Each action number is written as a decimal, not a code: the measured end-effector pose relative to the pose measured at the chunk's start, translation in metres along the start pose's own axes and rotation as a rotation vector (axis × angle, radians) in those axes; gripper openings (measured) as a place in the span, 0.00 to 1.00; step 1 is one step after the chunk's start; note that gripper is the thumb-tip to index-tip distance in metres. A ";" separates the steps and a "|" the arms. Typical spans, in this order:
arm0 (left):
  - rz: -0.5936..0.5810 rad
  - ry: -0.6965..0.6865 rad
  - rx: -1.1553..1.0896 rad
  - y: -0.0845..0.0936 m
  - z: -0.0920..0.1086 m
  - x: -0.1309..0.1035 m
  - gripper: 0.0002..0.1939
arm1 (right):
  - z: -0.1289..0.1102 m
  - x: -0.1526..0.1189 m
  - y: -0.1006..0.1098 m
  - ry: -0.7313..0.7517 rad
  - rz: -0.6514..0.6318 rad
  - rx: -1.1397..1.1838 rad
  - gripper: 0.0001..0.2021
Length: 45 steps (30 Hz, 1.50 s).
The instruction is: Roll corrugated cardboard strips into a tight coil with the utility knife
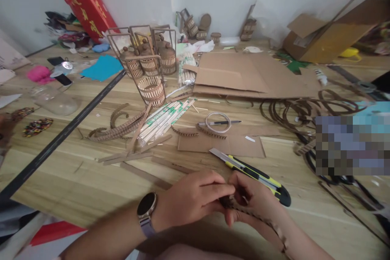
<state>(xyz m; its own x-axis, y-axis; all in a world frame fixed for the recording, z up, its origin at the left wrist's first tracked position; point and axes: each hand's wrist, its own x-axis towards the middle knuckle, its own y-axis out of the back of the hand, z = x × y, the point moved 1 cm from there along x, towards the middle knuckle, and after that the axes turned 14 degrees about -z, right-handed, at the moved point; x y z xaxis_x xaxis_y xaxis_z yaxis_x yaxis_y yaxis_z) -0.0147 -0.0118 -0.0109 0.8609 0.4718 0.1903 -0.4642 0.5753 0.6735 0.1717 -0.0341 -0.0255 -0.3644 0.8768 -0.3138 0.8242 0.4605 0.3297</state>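
Observation:
Close to the table's front edge, my left hand (pixel 190 197) and my right hand (pixel 256 195) meet, fingertips together. Between them is a brown corrugated cardboard strip (pixel 268 222), its near end curled at the fingers. Its long tail hangs over my right palm and wrist. Both hands are closed on it, the left bent over the curled end, whose details the fingers partly hide. A yellow and black utility knife (pixel 256 176) lies just beyond my right hand, blade out. Flat cardboard strips (pixel 146 174) rest beyond my left hand.
Paper-wrapped sticks (pixel 166 120) lie mid-table near a small slatted basket (pixel 152 91) with a tall handle. A white ring (pixel 218 122) lies over a pen. Cardboard sheets (pixel 237 73) are behind, coiled strips (pixel 283 115) at right, a cardboard box (pixel 332 34) back right.

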 end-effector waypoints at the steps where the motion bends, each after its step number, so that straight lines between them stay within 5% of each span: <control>1: -0.002 -0.014 -0.012 0.000 0.000 0.000 0.14 | 0.000 0.000 -0.001 0.000 -0.013 0.007 0.20; 5: -0.003 0.066 -0.081 0.007 -0.002 0.002 0.15 | -0.002 -0.004 0.011 0.053 -0.064 -0.060 0.15; 9: 0.098 0.142 -0.169 0.016 -0.007 0.004 0.14 | -0.015 0.001 0.059 0.251 -0.075 -0.394 0.07; 14: 0.092 0.141 -0.194 0.017 -0.011 0.005 0.13 | -0.023 0.050 0.103 0.392 0.202 -1.000 0.14; 19: 0.074 0.143 -0.147 0.014 -0.014 0.004 0.14 | -0.015 0.095 0.096 0.371 0.142 -1.213 0.11; 30: 0.102 0.108 0.080 0.016 -0.013 0.005 0.12 | -0.010 0.097 0.098 0.332 0.181 -1.384 0.11; 35: 0.175 0.087 0.394 0.018 -0.010 0.002 0.13 | -0.026 0.063 0.089 0.420 0.330 -1.485 0.11; 38: 0.139 0.091 0.538 0.016 -0.008 0.001 0.13 | -0.033 0.033 0.065 0.553 0.276 -1.453 0.13; 45: -0.035 0.042 0.451 0.007 -0.011 0.002 0.11 | -0.008 0.012 0.041 0.535 0.355 -0.972 0.10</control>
<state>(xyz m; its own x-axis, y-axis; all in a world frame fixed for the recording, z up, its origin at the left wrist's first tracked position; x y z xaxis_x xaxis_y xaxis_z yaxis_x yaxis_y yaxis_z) -0.0189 0.0008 -0.0136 0.8611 0.4891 0.1390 -0.2897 0.2474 0.9246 0.1976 -0.0039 -0.0090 -0.5073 0.8176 0.2723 0.3211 -0.1139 0.9402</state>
